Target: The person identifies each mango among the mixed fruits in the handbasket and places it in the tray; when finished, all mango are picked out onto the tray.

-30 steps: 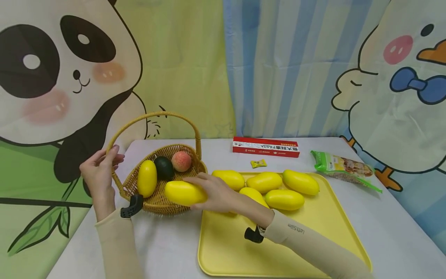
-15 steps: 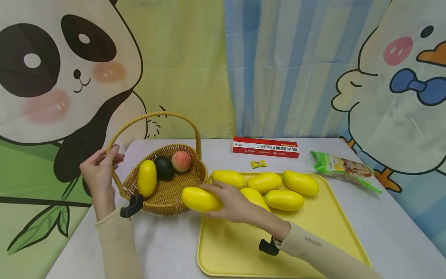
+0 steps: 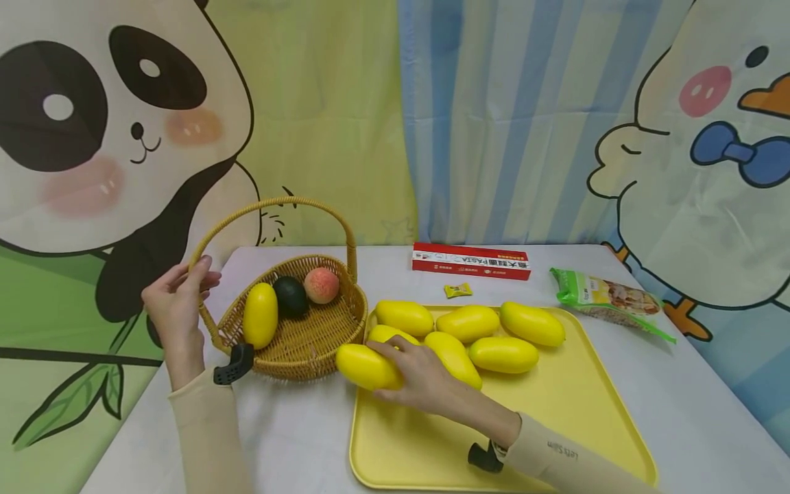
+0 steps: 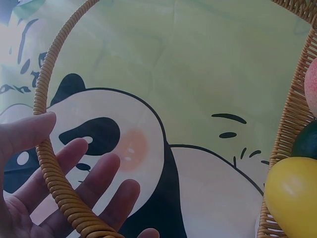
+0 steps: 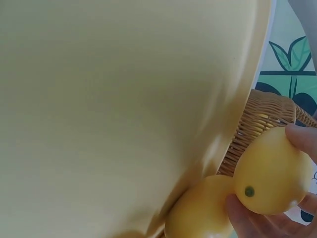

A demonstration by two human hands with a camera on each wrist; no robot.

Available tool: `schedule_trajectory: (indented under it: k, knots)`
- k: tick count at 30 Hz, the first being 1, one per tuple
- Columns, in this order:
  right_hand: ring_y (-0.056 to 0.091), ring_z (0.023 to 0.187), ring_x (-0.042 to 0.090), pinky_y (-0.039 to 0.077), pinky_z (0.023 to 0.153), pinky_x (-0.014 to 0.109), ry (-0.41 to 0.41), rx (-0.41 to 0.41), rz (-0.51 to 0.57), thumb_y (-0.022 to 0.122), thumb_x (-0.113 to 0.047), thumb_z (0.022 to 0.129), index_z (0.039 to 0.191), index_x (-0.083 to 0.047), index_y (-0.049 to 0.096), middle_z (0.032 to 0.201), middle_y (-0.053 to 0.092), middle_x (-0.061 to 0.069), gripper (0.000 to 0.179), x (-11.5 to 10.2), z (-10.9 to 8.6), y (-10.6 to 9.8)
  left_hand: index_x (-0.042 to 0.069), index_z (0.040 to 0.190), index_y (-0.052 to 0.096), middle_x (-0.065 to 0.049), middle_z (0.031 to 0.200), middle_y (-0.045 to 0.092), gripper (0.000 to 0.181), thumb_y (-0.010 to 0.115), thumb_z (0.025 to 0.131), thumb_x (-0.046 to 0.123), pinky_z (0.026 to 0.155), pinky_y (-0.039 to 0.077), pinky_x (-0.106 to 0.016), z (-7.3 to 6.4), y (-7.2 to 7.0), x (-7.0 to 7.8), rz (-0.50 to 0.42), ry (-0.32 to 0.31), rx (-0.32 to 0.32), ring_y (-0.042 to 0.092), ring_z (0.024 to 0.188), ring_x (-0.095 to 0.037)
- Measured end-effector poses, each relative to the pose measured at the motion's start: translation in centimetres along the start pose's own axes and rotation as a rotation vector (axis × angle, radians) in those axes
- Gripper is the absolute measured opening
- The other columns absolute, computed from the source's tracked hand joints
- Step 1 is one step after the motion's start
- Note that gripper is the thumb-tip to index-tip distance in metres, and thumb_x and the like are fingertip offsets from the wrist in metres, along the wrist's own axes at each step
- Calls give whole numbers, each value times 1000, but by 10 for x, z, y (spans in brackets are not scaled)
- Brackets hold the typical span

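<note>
My right hand (image 3: 422, 376) grips a yellow mango (image 3: 368, 367) above the near-left part of the yellow tray (image 3: 382, 461). In the right wrist view, thumb and fingers curl round this mango (image 5: 272, 171), with another mango (image 5: 198, 210) just beside it. On the left, my left hand (image 3: 179, 305) holds the handle (image 3: 271, 204) of a wicker basket (image 3: 308, 350); the left wrist view has the thumb against the handle (image 4: 59, 191) and the fingers behind it. Inside the basket lie a mango (image 3: 260, 315), a dark green avocado-like fruit (image 3: 291, 297) and a peach (image 3: 321, 285).
Several more mangoes (image 3: 503, 354) lie at the tray's far side. Behind the tray are a red pasta box (image 3: 471, 261) and a small yellow wrapped packet (image 3: 457, 290). A green food bag (image 3: 607, 300) lies at the right on the white tablecloth (image 3: 296, 439).
My right hand has carried the mango rightward and nearer, from over the basket to over the tray's left side. The left hand and the basket have stayed put.
</note>
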State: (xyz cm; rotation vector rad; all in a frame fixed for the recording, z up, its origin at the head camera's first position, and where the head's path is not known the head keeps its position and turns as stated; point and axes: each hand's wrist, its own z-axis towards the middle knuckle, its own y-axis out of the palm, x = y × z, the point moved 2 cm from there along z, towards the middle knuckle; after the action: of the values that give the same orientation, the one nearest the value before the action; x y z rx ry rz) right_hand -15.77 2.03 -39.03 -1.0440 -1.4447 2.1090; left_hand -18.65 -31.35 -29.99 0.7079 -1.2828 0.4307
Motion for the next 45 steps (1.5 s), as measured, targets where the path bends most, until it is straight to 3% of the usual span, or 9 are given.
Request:
schedule_trajectory:
  k: [12,45]
  knots:
    - [49,70,7,44,64,22,-21,-4,-108,77,-44,78,137,-16,51,105,58,3,70,3,-7,10,9,96,76,4,66,70,33,83,73,32,60,51,-13,1,0,0,3,-3,1,66,58,-9]
    - [49,65,10,40,51,22,1,-34,-222,76,-43,79,136,-13,49,101,58,5,70,-1,-10,14,10,95,77,5,66,70,32,82,74,33,59,49,-14,0,-1,0,23,15,-7,66,59,-9]
